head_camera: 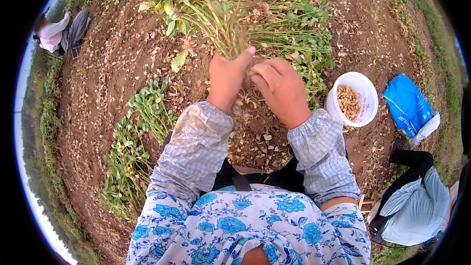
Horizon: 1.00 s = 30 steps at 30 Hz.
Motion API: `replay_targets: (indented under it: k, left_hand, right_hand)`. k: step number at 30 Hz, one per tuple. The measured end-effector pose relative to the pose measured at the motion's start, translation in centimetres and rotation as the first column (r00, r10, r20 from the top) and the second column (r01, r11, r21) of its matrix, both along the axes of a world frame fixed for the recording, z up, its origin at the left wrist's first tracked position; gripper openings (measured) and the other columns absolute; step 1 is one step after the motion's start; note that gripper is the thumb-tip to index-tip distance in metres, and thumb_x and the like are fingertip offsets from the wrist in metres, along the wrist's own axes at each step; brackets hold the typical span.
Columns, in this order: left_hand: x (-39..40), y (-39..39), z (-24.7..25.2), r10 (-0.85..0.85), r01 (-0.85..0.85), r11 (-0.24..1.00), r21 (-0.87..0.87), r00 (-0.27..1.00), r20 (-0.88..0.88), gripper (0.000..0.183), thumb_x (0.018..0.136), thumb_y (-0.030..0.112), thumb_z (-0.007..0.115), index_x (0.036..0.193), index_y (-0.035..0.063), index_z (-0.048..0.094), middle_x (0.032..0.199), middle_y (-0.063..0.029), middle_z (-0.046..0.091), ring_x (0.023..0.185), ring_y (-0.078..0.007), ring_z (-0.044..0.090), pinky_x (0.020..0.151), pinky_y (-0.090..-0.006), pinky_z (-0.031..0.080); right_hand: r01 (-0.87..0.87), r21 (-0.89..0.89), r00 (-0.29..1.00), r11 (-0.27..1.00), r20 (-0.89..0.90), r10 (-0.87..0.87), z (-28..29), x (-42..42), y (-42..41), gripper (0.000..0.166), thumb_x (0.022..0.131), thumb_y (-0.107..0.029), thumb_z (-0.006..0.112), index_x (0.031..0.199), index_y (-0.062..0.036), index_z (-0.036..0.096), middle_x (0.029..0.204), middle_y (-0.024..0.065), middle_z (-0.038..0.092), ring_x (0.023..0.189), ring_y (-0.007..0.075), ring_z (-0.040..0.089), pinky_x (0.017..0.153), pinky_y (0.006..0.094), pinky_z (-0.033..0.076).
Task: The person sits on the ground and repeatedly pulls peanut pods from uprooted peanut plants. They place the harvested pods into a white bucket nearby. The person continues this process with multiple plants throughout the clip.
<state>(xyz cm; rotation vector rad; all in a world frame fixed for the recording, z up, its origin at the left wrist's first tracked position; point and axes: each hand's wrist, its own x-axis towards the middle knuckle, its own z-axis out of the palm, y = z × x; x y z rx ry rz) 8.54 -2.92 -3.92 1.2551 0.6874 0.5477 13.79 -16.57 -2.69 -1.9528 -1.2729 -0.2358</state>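
My left hand [229,75] is closed around the lower stems of a bunch of peanut plants [217,18], leaves pointing away from me. Beside it, my right hand [279,88] has thumb and fingers pinched together at the roots; whether a pod is between them cannot be seen. More pulled peanut plants [294,36] lie on the soil just beyond my hands. To the right of my right forearm stands a white plastic bucket [369,97] with peanuts in their shells [347,102] in it and red writing on its inner wall.
Peanut plants [128,154] lie in a pile at my left. A blue fertilizer bag [408,105] is on the ground beyond the bucket. One person [415,206] sits bent over at the lower right, another [59,33] at the far upper left. Dry leaves litter the brown soil [110,70].
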Motion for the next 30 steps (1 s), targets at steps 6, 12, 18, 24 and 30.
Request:
replay_targets:
  k: [6,12,18,24,30]
  left_hand:
    - [0.2,0.1,-1.1,0.022,-0.022,0.995,0.1,1.0,-0.004,0.025,0.082,0.02,0.077,0.093,-0.0001,0.068,0.08,-0.0052,0.069,0.069,-0.0114,0.06,0.063,-0.0288,0.049]
    - [0.1,0.5,0.1,0.043,-0.026,0.985,0.172,0.994,-0.096,0.032,0.081,0.022,0.077,0.1,-0.0018,0.066,0.086,-0.0081,0.07,0.075,-0.0149,0.064,0.069,-0.0304,0.051]
    - [-0.4,0.4,0.6,-0.237,0.256,0.921,-0.295,0.967,0.097,0.053,0.095,0.036,0.062,0.13,-0.0005,0.046,0.124,-0.0116,0.056,0.105,-0.0188,0.06,0.087,-0.0337,0.053]
    - [-1.5,3.0,1.4,-0.305,0.473,0.785,-0.399,0.857,0.415,0.05,0.096,0.035,0.06,0.131,0.0017,0.049,0.125,-0.011,0.057,0.121,-0.0239,0.051,0.103,-0.0424,0.043]
    - [-1.0,2.4,0.4,-0.318,0.501,0.736,-0.455,0.85,0.42,0.061,0.086,0.035,0.073,0.13,0.0005,0.048,0.128,-0.0115,0.054,0.121,-0.0265,0.049,0.104,-0.0434,0.038]
  right_hand:
    - [0.054,-0.075,0.998,0.996,-0.031,-0.057,-0.2,-0.1,0.1,0.015,0.085,-0.014,0.066,0.096,-0.005,0.062,0.092,0.0097,0.061,0.088,0.0309,0.061,0.074,0.0412,0.051]
    - [0.0,-0.176,0.992,0.984,-0.126,-0.022,0.4,-2.0,-0.6,0.05,0.084,-0.027,0.071,0.124,-0.001,0.054,0.114,0.0196,0.06,0.102,0.0372,0.06,0.089,0.0444,0.049]
    - [-0.064,-0.202,0.869,0.977,-0.493,-0.045,-1.2,-0.4,-0.9,0.077,0.08,-0.033,0.076,0.14,-0.0005,0.039,0.126,0.0229,0.057,0.116,0.0386,0.057,0.098,0.0423,0.046]
    - [-0.101,0.095,0.294,0.99,-0.948,0.121,1.8,1.3,-2.2,0.07,0.084,-0.024,0.072,0.141,-0.0007,0.039,0.124,0.0163,0.059,0.112,0.0208,0.058,0.093,0.0347,0.048]
    - [-0.031,0.284,-0.028,0.958,-0.959,0.283,0.9,0.4,-2.2,0.054,0.09,-0.015,0.061,0.137,0.0041,0.045,0.127,0.0077,0.058,0.115,0.0146,0.056,0.097,0.0302,0.045]
